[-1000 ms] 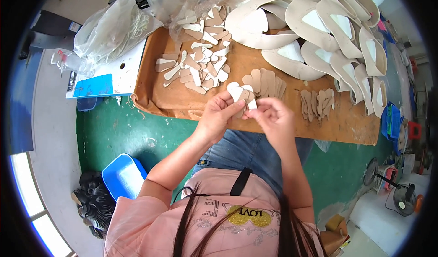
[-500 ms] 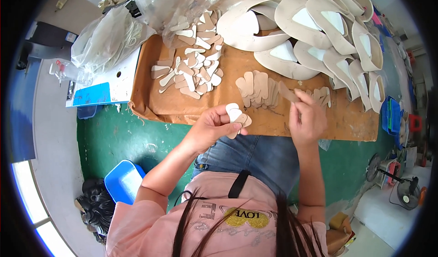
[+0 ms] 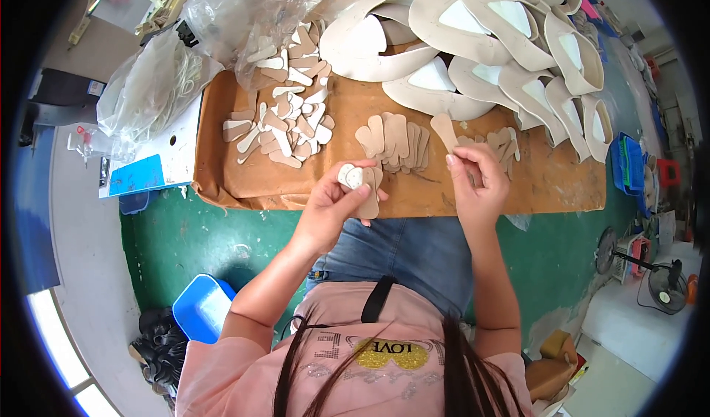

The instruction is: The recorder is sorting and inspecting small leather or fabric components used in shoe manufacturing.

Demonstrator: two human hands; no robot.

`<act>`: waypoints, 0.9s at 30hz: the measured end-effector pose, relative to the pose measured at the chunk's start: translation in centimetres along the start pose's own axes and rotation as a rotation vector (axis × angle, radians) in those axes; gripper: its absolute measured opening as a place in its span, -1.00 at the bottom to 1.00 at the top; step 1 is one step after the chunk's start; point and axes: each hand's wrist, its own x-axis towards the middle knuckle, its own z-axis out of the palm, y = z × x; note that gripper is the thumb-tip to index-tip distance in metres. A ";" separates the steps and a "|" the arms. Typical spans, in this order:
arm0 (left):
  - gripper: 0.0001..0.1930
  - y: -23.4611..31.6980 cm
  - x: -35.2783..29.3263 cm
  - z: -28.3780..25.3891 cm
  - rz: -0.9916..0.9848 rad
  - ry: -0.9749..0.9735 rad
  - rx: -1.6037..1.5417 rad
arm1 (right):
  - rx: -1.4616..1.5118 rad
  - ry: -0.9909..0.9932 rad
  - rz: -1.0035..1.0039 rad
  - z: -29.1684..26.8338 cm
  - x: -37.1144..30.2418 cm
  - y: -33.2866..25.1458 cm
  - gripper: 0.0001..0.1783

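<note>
My left hand (image 3: pixel 319 213) is closed round a few small shoe pads (image 3: pixel 371 201), tan ones beside white-faced ones, near the table's front edge. Between the thumb and fingers of my right hand (image 3: pixel 481 187), one more tan pad (image 3: pixel 444 130) is pinched by its lower end and points up and away. A fanned row of tan pads (image 3: pixel 394 139) lies just beyond and between my hands. A smaller group of tan pads (image 3: pixel 501 145) sits behind my right hand, which partly hides it. Loose tan and white pads (image 3: pixel 285 121) make a heap at the left of the table.
Beige shoe uppers (image 3: pixel 488 25) with white patches are stacked across the table's (image 3: pixel 547 191) far right. Clear plastic bags (image 3: pixel 151 80) and a white board (image 3: pixel 174 139) lie at the left. A blue bin (image 3: pixel 203 306) stands on the green floor; a fan (image 3: pixel 665 287) is far right.
The view has shifted a little. My right hand's pad now stands more upright, beside the fanned row. In my left hand the pads have turned, showing more of a tan one.
</note>
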 end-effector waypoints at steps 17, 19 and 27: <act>-0.81 -1.4 0.7 -0.5 -0.019 0.052 -0.021 | 0.288 -0.045 0.243 0.7 -1.6 0.5 -0.88; -0.82 -1.5 0.8 -0.6 -0.021 0.059 -0.022 | 0.281 -0.046 0.250 0.7 -1.5 0.4 -0.87; -0.89 -1.6 1.0 -0.6 -0.030 0.092 -0.065 | 0.182 0.007 0.272 0.0 -1.1 0.2 -0.88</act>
